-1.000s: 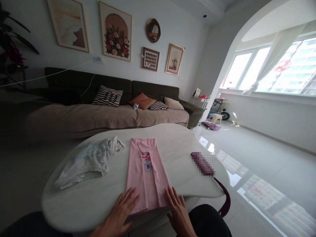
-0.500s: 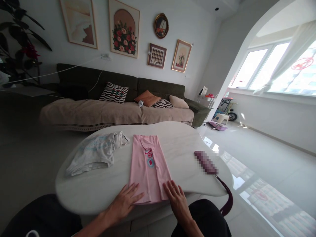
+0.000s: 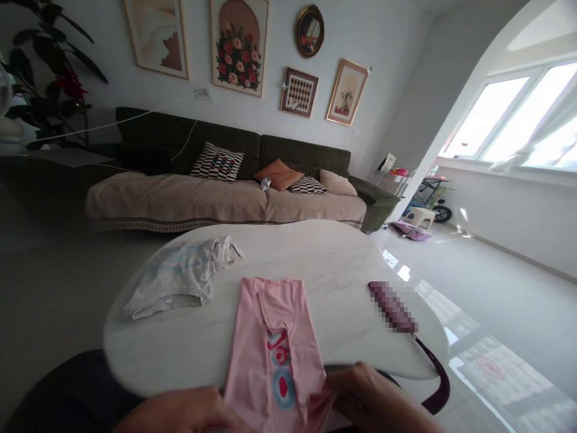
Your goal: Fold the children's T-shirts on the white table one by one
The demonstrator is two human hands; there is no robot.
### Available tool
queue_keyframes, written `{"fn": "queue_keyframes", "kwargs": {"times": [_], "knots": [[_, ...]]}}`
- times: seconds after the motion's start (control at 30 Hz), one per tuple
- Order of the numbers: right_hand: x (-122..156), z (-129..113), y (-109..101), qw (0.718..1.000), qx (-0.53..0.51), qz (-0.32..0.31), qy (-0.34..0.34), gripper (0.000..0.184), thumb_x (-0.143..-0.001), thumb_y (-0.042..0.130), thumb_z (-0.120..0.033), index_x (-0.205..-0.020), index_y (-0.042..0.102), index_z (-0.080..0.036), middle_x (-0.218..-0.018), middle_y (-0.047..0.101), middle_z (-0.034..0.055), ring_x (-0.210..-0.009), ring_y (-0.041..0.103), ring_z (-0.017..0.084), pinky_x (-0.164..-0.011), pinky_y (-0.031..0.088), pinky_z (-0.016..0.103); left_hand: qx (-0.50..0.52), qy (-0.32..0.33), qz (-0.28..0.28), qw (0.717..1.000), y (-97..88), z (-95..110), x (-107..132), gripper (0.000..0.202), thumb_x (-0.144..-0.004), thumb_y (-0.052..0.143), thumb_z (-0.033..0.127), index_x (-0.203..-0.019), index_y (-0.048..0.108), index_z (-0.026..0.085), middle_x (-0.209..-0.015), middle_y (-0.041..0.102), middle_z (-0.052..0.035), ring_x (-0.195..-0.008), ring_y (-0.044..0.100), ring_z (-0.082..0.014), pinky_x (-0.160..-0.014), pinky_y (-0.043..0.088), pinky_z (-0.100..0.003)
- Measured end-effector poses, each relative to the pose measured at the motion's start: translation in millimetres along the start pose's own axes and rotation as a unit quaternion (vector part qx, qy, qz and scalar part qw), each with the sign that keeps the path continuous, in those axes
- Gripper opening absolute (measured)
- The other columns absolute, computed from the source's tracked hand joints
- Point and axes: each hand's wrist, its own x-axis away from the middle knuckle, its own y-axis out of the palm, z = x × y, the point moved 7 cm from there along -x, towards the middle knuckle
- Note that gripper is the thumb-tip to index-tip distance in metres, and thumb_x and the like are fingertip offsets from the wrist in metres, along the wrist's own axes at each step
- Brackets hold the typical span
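A pink garment (image 3: 279, 337), with its sides folded inward over a red and blue print, lies lengthwise on the table and hangs toward me over the near edge. At its lower right edge, my right hand (image 3: 374, 394) is closed with pink cloth bunched in its fingers. My left hand (image 3: 189, 409) is curled at the garment's lower left edge. Its fingertips are blurred and partly cut off by the frame, but they appear pinched on the cloth. To the left lies a crumpled pale grey shirt (image 3: 180, 276) with light blue lettering, apart from both hands.
The white marble-look table (image 3: 180, 349) has a rounded edge. On its right lies a pixelated dark-red item (image 3: 392, 307) with a strap (image 3: 435, 373) hanging over the edge. Behind stands a long sofa (image 3: 225, 201) with cushions. A stool (image 3: 419, 216) stands at the far right.
Both hands have gone from lying flat on the garment to gripping its near end. The garment has slid toward me, its far edge now nearer. The grey shirt stays put on the table.
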Motion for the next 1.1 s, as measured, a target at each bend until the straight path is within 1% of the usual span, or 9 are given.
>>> {"fn": "queue_keyframes", "kwargs": {"times": [0.1, 0.17, 0.23, 0.33, 0.4, 0.5, 0.8, 0.97, 1.1], "knots": [[-77, -15, -41, 0.99, -0.137, 0.009, -0.013, 0.02, -0.066, 0.056, -0.038, -0.07, 0.063, -0.02, -0.073, 0.063, 0.0021, -0.073, 0.055, 0.017, -0.063, 0.04, 0.023, 0.156, -0.018, 0.146, 0.977, -54.4, -24, -42, 0.028, -0.066, 0.064, 0.041, -0.072, 0.07, 0.014, -0.065, 0.066, 0.0044, -0.062, 0.057, -0.0123, -0.056, 0.041, -0.018], [-134, -16, -47, 0.971, -0.236, 0.031, 0.009, 0.026, -0.061, 0.061, -0.039, -0.072, 0.06, -0.016, -0.069, 0.06, 0.0007, -0.068, 0.053, 0.014, -0.057, 0.038, 0.021, 0.276, -0.048, 0.262, 0.923, -90.5, -57, -75, 0.034, -0.061, 0.067, 0.044, -0.076, 0.068, 0.013, -0.068, 0.067, 0.0, -0.065, 0.059, -0.0152, -0.058, 0.043, -0.021], [-180, -9, -31, 0.965, -0.257, 0.039, 0.035, 0.03, -0.066, 0.054, -0.042, -0.075, 0.059, -0.013, -0.064, 0.057, -0.0002, -0.06, 0.05, 0.012, -0.052, 0.035, 0.02, 0.297, -0.062, 0.308, 0.902, -112.3, -86, -107, 0.04, -0.059, 0.067, 0.048, -0.077, 0.066, 0.013, -0.07, 0.067, -0.0025, -0.071, 0.06, -0.0181, -0.061, 0.044, -0.025], [-214, 15, 6, 0.965, -0.252, 0.041, 0.066, 0.029, -0.068, 0.047, -0.04, -0.068, 0.057, -0.012, -0.057, 0.053, -0.0007, -0.054, 0.046, 0.011, -0.049, 0.034, 0.02, 0.29, -0.075, 0.353, 0.886, -127.4, -120, -136, 0.041, -0.052, 0.068, 0.051, -0.068, 0.063, 0.013, -0.06, 0.064, -0.0032, -0.069, 0.06, -0.0207, -0.062, 0.045, -0.029], [-221, 32, 22, 0.966, -0.244, 0.053, 0.071, 0.026, -0.069, 0.044, -0.037, -0.069, 0.055, -0.013, -0.059, 0.054, -0.001, -0.056, 0.047, 0.011, -0.051, 0.035, 0.021, 0.282, -0.07, 0.369, 0.883, -129.5, -134, -143, 0.042, -0.051, 0.067, 0.052, -0.067, 0.062, 0.013, -0.058, 0.062, -0.0029, -0.068, 0.06, -0.0207, -0.063, 0.045, -0.03], [-224, 48, 26, 0.97, -0.223, 0.08, 0.062, 0.023, -0.073, 0.039, -0.034, -0.075, 0.052, -0.016, -0.067, 0.056, -0.0015, -0.065, 0.049, 0.012, -0.058, 0.037, 0.021, 0.262, -0.048, 0.392, 0.88, -132.6, -145, -145, 0.042, -0.055, 0.063, 0.053, -0.071, 0.06, 0.014, -0.063, 0.061, -0.0011, -0.07, 0.058, -0.0185, -0.064, 0.043, -0.027], [-245, 55, 25, 0.978, -0.116, 0.11, 0.132, 0.015, -0.082, 0.04, -0.026, -0.078, 0.051, -0.017, -0.075, 0.058, 0.0019, -0.073, 0.052, 0.013, -0.068, 0.037, 0.025, 0.175, -0.035, 0.473, 0.863, -157.9, -163, -157, 0.028, -0.066, 0.053, 0.045, -0.06, 0.048, 0.019, -0.058, 0.05, 0.0045, -0.064, 0.051, -0.0139, -0.057, 0.037, -0.021], [-239, 65, 27, 0.97, -0.087, 0.114, 0.196, 0.03, -0.086, 0.042, -0.04, -0.077, 0.054, -0.014, -0.074, 0.057, -0.0006, -0.066, 0.053, 0.011, -0.066, 0.042, 0.027, 0.15, -0.066, 0.495, 0.854, -161.9, -175, -151, 0.024, -0.066, 0.053, 0.037, -0.079, 0.051, 0.017, -0.063, 0.057, 0.0024, -0.059, 0.055, -0.014, -0.053, 0.039, -0.021], [-230, 64, 26, 0.964, -0.059, 0.139, 0.219, 0.032, -0.089, 0.033, -0.036, -0.083, 0.055, -0.013, -0.08, 0.062, 0.0049, -0.073, 0.057, 0.013, -0.065, 0.04, 0.025, 0.106, -0.08, 0.528, 0.839, -165.0, -181, -148, 0.025, -0.069, 0.05, 0.029, -0.09, 0.051, 0.017, -0.072, 0.063, -0.0011, -0.063, 0.059, -0.014, -0.055, 0.042, -0.021]]}}
